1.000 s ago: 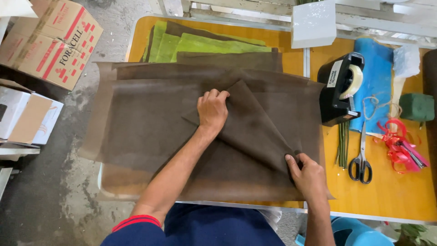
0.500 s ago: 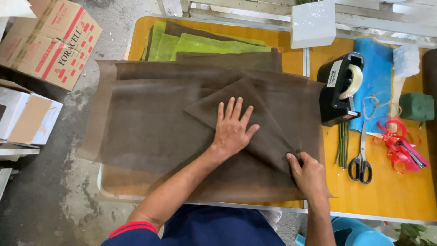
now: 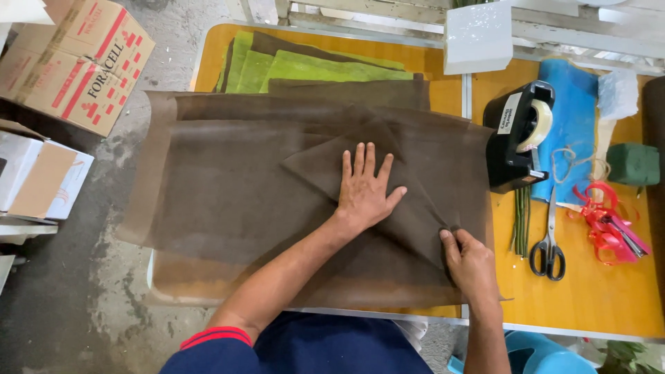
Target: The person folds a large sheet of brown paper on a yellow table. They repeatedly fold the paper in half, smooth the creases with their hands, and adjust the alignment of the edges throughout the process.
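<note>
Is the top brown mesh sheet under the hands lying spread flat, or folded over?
Folded. The brown mesh sheet shows a darker doubled triangle with slanting edges; the left hand presses flat on it, and the right hand holds its lower corner.

Brown mesh sheets [image 3: 235,201] cover most of the left table top; the surface beneath shows only dimly through them. Green sheets [image 3: 291,66] at the far side are partly buried under the brown stack. Blue stool [image 3: 533,353] near right is cut by the bottom edge. Cardboard box [image 3: 76,62] far left is cropped by the frame. Right hand [image 3: 474,266] fingertips are tucked into the fold, hidden.
</note>
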